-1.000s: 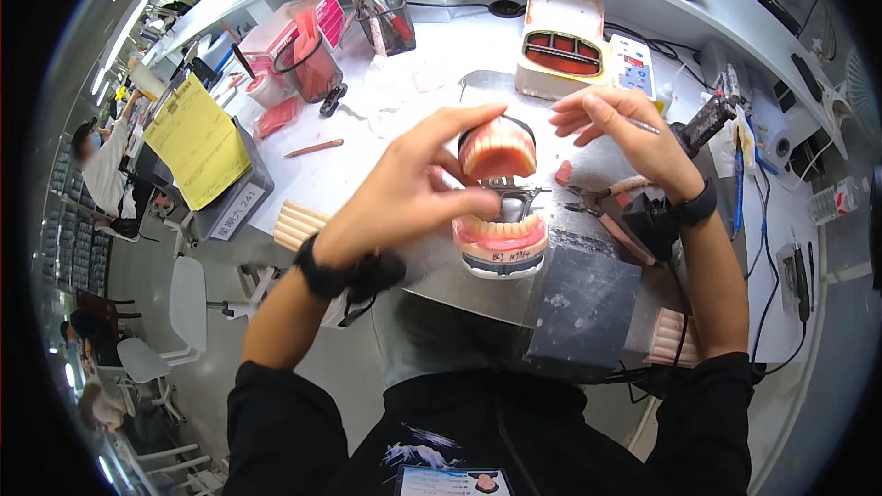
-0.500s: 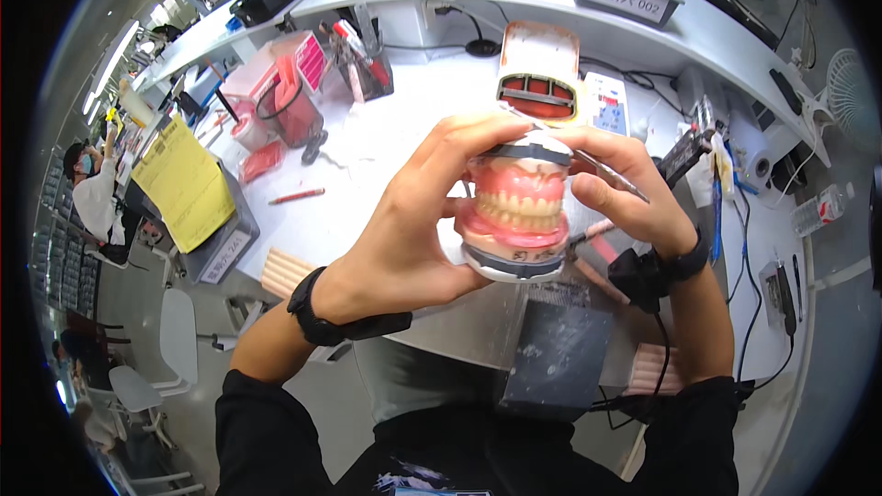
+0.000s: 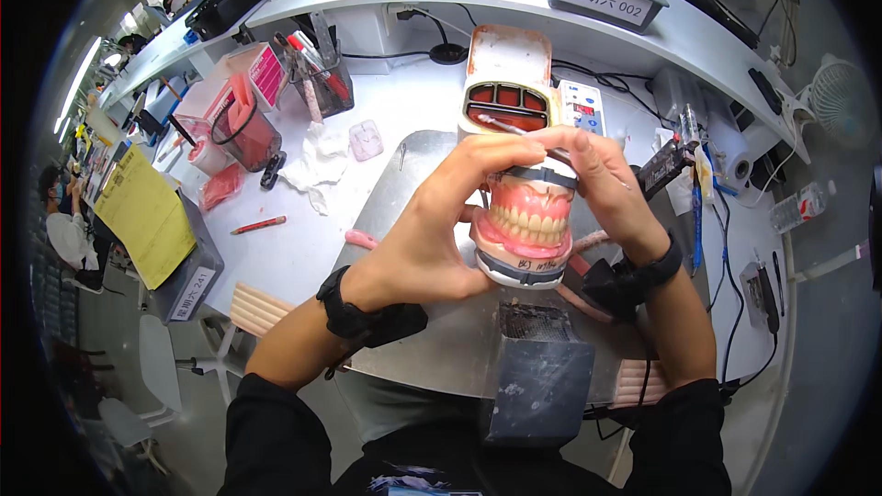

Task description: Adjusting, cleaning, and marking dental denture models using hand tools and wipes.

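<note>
A dental model [image 3: 525, 225] with a pink wax denture base and cream teeth stands upright between my hands, its upper and lower halves closed together on white plaster bases with grey bands. My left hand [image 3: 427, 230] wraps its left side, thumb at the lower base and fingers over the top. The fingers of my right hand [image 3: 614, 191] rest over the upper base at the right. A thin metal carving tool [image 3: 501, 123] is held in my right hand; its tip shows above the model, while most of its shaft is hidden by the fingers.
Behind the model sits an open wax heater [image 3: 507, 103] with red wax. A metal worktop plate [image 3: 404, 179] and a dark grey block [image 3: 539, 377] lie below. At left are a pen holder [image 3: 317, 78], crumpled tissue [image 3: 317, 165], red pencil [image 3: 258, 225] and grey bin [image 3: 188, 262].
The model has shifted slightly right and turned, showing its teeth more frontally. My right fingers have moved higher over its top, and the carving tool's shaft is now mostly covered. The view has shifted.
</note>
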`<action>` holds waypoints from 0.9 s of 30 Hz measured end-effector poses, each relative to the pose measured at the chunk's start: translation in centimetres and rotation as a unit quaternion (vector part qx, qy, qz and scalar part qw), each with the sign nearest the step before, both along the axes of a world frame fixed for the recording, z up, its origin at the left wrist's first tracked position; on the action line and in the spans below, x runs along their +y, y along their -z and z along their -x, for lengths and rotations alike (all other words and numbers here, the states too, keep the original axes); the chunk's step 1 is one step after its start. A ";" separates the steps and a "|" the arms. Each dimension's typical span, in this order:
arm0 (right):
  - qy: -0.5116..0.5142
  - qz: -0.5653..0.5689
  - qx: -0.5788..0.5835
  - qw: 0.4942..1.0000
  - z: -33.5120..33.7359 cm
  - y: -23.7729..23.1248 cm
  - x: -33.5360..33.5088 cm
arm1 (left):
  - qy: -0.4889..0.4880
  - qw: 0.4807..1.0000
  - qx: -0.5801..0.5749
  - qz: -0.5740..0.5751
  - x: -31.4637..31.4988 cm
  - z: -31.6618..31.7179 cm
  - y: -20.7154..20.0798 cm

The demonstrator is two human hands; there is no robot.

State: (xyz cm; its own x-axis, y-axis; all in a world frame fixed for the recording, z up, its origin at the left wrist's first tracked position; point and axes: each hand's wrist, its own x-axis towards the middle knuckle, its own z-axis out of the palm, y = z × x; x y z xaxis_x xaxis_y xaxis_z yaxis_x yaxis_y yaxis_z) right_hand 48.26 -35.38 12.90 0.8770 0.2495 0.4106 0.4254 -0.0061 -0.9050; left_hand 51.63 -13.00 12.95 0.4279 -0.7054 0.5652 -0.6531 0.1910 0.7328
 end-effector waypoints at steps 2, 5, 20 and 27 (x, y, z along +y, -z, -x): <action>0.024 0.006 0.015 1.000 -0.3 0.4 0.9 | 0.002 0.998 0.042 0.055 -0.4 0.2 1.2; -0.043 -0.052 0.070 0.995 -1.1 0.9 2.0 | -0.004 0.996 0.062 0.065 -0.2 0.6 2.0; -0.038 -0.090 0.111 0.989 -1.1 2.3 2.5 | -0.016 0.997 0.052 0.055 -0.3 0.6 2.9; -0.038 -0.090 0.101 0.990 -1.1 2.7 2.4 | -0.018 0.997 0.040 0.060 -0.4 0.6 3.0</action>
State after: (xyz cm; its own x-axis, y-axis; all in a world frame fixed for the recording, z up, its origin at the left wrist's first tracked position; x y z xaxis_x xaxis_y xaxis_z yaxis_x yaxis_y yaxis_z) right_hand 49.38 -33.03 10.19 0.9269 0.2575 0.2730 0.2291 0.1880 -0.9551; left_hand 51.08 -13.35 9.90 0.4993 -0.6184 0.6069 -0.6007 0.2576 0.7568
